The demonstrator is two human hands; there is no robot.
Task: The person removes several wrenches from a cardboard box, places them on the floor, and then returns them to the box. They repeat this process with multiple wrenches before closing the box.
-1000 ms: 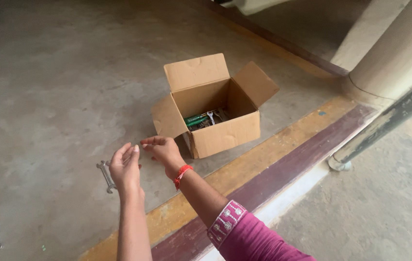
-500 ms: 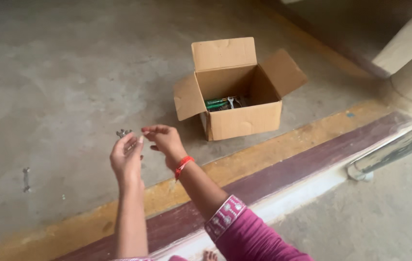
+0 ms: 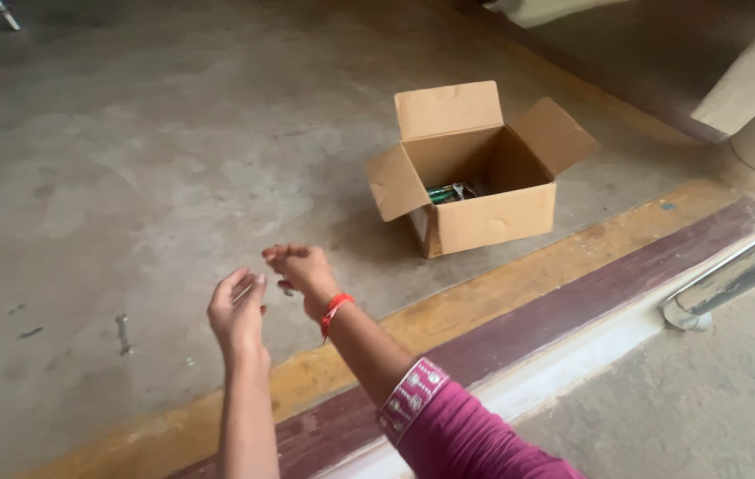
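Lying flat on the concrete floor [image 3: 129,160], a small wrench [image 3: 122,333] sits left of both hands. The left hand [image 3: 237,310] is raised, open and empty. The right hand [image 3: 304,269] hovers loosely curled, holding nothing. The open cardboard box [image 3: 484,213] with tools [image 3: 448,192] stands farther right.

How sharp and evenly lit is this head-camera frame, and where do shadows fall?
Head view: soft, even daylight with no glare; the cardboard box casts a faint shadow leftward on the concrete floor; the left hand and right hand look slightly soft; the tools in the box are too small to resolve.
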